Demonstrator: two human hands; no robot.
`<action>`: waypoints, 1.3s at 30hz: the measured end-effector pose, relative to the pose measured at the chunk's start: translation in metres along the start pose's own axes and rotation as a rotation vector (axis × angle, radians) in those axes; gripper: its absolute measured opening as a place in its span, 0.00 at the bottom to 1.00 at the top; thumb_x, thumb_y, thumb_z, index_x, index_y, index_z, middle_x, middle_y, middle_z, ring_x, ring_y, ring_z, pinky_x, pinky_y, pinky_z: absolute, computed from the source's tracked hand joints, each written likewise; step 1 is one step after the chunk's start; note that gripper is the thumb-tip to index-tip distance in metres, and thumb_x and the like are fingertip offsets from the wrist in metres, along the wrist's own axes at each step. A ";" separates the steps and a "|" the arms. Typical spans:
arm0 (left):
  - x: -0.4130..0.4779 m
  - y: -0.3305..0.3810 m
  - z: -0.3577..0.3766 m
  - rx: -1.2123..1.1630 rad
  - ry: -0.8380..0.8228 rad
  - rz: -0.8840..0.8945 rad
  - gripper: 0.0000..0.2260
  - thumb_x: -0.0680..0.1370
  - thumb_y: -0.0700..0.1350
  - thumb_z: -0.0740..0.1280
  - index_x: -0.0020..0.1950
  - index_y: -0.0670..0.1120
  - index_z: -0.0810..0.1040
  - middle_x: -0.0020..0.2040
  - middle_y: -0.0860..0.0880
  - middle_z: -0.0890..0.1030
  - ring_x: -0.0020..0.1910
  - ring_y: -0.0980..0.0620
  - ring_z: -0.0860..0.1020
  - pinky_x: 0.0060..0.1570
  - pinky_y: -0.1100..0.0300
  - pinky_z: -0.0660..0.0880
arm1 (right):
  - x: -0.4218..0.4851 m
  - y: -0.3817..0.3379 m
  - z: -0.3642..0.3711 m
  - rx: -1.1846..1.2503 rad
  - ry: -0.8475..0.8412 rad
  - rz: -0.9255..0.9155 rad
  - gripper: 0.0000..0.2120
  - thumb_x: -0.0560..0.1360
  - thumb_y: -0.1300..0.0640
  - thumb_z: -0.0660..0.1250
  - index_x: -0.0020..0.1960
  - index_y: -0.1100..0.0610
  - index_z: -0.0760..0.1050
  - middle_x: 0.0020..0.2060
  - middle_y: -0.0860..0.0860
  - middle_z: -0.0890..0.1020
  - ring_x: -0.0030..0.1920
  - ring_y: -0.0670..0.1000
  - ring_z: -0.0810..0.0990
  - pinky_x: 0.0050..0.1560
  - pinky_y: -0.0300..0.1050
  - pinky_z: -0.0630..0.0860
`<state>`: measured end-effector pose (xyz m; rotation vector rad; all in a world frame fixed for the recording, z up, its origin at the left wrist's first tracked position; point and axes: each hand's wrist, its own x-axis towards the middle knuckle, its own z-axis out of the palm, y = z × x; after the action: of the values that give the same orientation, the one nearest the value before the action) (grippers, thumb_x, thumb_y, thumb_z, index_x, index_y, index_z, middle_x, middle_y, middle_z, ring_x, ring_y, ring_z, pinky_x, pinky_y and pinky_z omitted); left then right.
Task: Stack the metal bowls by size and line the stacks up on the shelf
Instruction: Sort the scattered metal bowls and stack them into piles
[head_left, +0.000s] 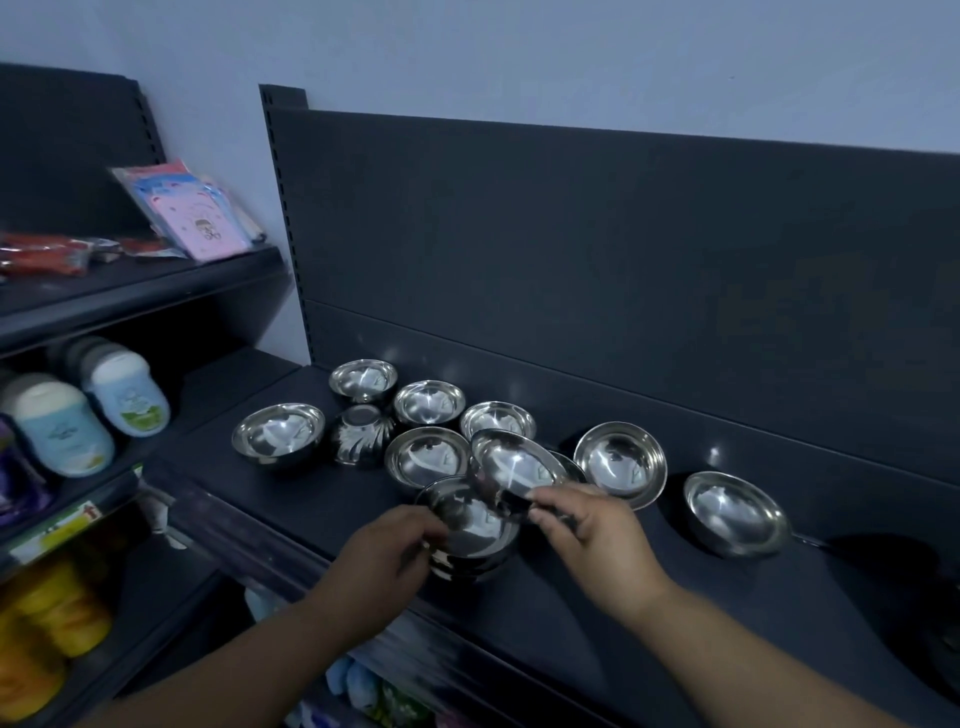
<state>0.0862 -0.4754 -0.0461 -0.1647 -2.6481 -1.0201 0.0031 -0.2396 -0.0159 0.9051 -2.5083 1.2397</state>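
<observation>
Tilted steel bowl (514, 467) pinched at its near rim by the right hand (592, 540), mouth turned up and toward the shelf's left end, held just above and slightly behind-right of the short bowl stack (467, 535) near the front edge of the dark shelf (623, 613). Left hand (384, 561) closed on the stack's left rim, steadying it. Held bowl nearer the right hand; stack directly between both hands. Probable next move: level the bowl and lower it forward and leftward into the stack's open mouth, provided sizes match. Loose bowls (428, 402) spread singly toward the back panel, one inverted bowl (361, 434) among them, two larger bowls (621, 462) well apart toward the right end. Stacking judged early, lining-up not begun.
</observation>
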 end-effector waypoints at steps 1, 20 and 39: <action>0.000 0.005 -0.001 -0.065 0.067 -0.078 0.11 0.75 0.41 0.63 0.53 0.54 0.79 0.53 0.59 0.77 0.54 0.66 0.75 0.53 0.76 0.68 | 0.000 0.000 0.002 -0.002 -0.002 -0.014 0.09 0.73 0.60 0.72 0.52 0.52 0.84 0.42 0.38 0.81 0.47 0.42 0.79 0.51 0.26 0.71; 0.026 0.026 -0.001 -0.415 0.084 -0.723 0.17 0.78 0.57 0.60 0.62 0.51 0.76 0.56 0.52 0.79 0.53 0.54 0.76 0.50 0.59 0.70 | 0.011 0.015 0.014 0.030 0.124 0.433 0.14 0.75 0.47 0.67 0.60 0.49 0.77 0.59 0.48 0.77 0.52 0.47 0.77 0.55 0.39 0.70; 0.027 0.001 0.004 -0.810 -0.002 -0.805 0.13 0.77 0.55 0.65 0.59 0.54 0.77 0.54 0.52 0.83 0.54 0.52 0.81 0.50 0.53 0.80 | 0.037 0.039 0.022 0.586 0.266 1.013 0.13 0.75 0.61 0.65 0.59 0.56 0.74 0.47 0.56 0.82 0.44 0.58 0.83 0.37 0.47 0.81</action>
<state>0.0602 -0.4724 -0.0400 0.7871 -2.1208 -2.2733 -0.0481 -0.2547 -0.0396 -0.5918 -2.4048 2.2302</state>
